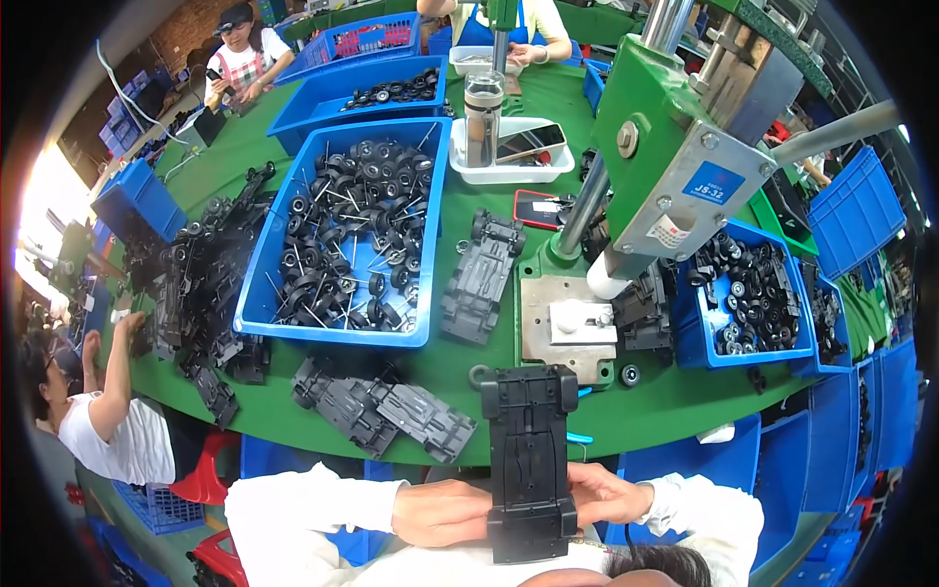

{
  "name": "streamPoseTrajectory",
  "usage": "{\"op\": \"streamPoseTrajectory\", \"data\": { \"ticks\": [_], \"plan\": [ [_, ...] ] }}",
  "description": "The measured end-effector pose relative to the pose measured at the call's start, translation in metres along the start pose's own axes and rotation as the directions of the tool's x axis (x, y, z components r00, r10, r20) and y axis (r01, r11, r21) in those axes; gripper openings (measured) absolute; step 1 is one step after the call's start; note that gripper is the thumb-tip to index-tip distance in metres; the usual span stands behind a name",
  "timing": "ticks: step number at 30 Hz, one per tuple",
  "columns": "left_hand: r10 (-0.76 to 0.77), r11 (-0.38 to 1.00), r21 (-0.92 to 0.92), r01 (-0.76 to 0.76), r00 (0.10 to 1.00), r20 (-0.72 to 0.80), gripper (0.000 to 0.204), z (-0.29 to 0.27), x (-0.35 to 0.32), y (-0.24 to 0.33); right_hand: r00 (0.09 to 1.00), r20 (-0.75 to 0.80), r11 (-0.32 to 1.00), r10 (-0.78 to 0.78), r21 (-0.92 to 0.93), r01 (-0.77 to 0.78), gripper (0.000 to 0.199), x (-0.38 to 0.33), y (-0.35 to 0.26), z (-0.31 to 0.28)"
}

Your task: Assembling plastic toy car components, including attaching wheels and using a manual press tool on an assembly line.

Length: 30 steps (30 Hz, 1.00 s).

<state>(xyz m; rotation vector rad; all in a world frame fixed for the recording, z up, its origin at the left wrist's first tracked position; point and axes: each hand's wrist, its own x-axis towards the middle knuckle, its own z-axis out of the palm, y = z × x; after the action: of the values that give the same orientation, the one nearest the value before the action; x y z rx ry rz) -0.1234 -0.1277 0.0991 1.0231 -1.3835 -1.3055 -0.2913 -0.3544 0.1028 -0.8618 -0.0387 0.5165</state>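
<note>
A black plastic toy car chassis point(528, 445) is held upright between my two hands, close to my body. My left hand point(445, 514) grips its left edge near the lower end, the fingers passing behind it. On the opposite edge my right hand point(606, 494) is closed, its fingertips partly hidden. At the chassis's upper left corner a small wheel point(480, 377) sticks out. Just beyond the chassis stands a green bench press point(636, 176), with a white block point(581, 323) on its metal base plate point(536, 303).
Several similar chassis point(425, 419) lie left of my hands, another chassis point(483, 274) farther off. A blue bin point(337, 338) holds wheels on axles; a second blue bin point(694, 333) of wheels stands right. A loose wheel point(630, 375) lies by the press. Co-workers point(117, 430) sit around the table.
</note>
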Motion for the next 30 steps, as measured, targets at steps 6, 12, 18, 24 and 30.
{"op": "streamPoseTrajectory", "data": {
  "ticks": [6, 12, 18, 24, 30],
  "plan": [
    [0.034, 0.997, 0.065, -0.035, 0.999, 0.011, 0.02, 0.007, -0.007, -0.013, 0.999, 0.02, 0.999, -0.037, -0.031, 0.037, 0.056, -0.008, 0.007, -0.003],
    [0.036, 0.998, 0.055, -0.037, 0.999, 0.029, 0.026, 0.004, 0.002, 0.008, 0.995, 0.084, 0.994, -0.056, -0.089, 0.064, 0.055, -0.009, 0.007, -0.007],
    [-0.006, 0.996, 0.086, 0.005, 1.0, 0.012, 0.026, 0.004, -0.003, 0.019, 0.989, 0.044, 0.978, -0.138, -0.151, 0.143, 0.058, -0.016, 0.014, -0.002],
    [-0.027, 0.999, 0.037, 0.026, 0.999, 0.045, 0.028, 0.006, -0.01, 0.021, 0.996, 0.0, 0.996, -0.084, -0.025, 0.084, 0.057, -0.019, 0.023, 0.014],
    [-0.035, 0.997, 0.079, 0.024, 0.989, 0.142, 0.025, -0.006, -0.014, 0.013, 1.0, -0.024, 0.998, -0.006, 0.06, 0.008, 0.059, -0.011, 0.026, 0.013]
  ]
}}
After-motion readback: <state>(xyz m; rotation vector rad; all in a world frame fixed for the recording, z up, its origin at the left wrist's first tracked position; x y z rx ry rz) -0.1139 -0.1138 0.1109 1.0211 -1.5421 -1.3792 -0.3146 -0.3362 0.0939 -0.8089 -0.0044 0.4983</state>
